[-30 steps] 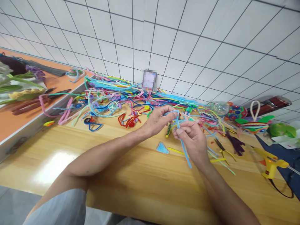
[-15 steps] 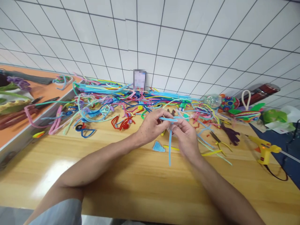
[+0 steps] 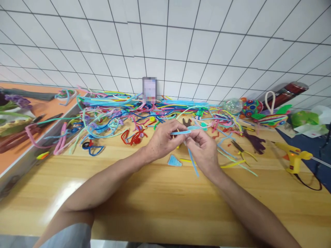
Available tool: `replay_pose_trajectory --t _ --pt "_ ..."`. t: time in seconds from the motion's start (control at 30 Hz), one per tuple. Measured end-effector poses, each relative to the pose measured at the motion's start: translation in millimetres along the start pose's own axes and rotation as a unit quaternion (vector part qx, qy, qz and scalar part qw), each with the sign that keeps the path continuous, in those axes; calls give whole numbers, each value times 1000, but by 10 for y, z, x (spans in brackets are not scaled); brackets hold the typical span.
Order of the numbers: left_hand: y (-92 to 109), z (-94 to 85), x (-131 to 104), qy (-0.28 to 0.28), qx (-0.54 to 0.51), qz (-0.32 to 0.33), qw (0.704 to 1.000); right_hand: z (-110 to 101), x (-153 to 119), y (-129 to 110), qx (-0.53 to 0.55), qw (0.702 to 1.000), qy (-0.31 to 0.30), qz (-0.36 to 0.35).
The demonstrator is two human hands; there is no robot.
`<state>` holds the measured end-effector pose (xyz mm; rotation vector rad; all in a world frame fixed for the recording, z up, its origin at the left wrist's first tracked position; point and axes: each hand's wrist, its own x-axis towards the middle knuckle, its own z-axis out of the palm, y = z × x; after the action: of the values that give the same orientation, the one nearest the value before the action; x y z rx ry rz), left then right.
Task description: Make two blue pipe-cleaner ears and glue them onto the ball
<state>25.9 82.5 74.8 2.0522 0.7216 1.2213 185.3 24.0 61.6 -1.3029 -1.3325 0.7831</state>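
Between my two hands is a light blue pipe cleaner, bent, with one tail hanging down below the fingers. My left hand pinches its folded upper part between thumb and forefinger. Close against it, my right hand grips the same pipe cleaner near the bend. The fingers hide part of the fold. Below the hands, a flat blue triangle of pipe cleaner lies on the wooden table. A yellow pipe cleaner runs along the table, passing behind my right hand.
A heap of coloured pipe cleaners lines the wall, with a phone propped behind. Yellow-handled pliers and a yellow glue gun lie at right. A low partition edges the left side. Red pipe-cleaner pieces sit left of my hands.
The hanging tail of the blue pipe cleaner has swung from straight down to slanting right. Both hands keep their pinch and have barely moved. The view has shifted slightly.
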Motion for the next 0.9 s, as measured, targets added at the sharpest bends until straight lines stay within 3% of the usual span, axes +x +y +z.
replay_pose_trajectory --t 0.17,0.43,0.6,0.8,0.9 --pt "49 21 -3 9 -87 -120 989 7 5 11 -49 998 27 -26" --pt "9 39 4 -39 -328 -270 905 -36 13 0 -112 990 34 -82" --pt "-45 5 28 -67 -361 -272 889 -78 32 -19 -74 996 -1 -48" --pt "-88 -134 97 -157 -322 -225 906 -106 73 -6 -22 999 -6 -28" --pt "-100 -184 114 -170 -289 -219 916 -117 78 -8 -32 999 4 -41"
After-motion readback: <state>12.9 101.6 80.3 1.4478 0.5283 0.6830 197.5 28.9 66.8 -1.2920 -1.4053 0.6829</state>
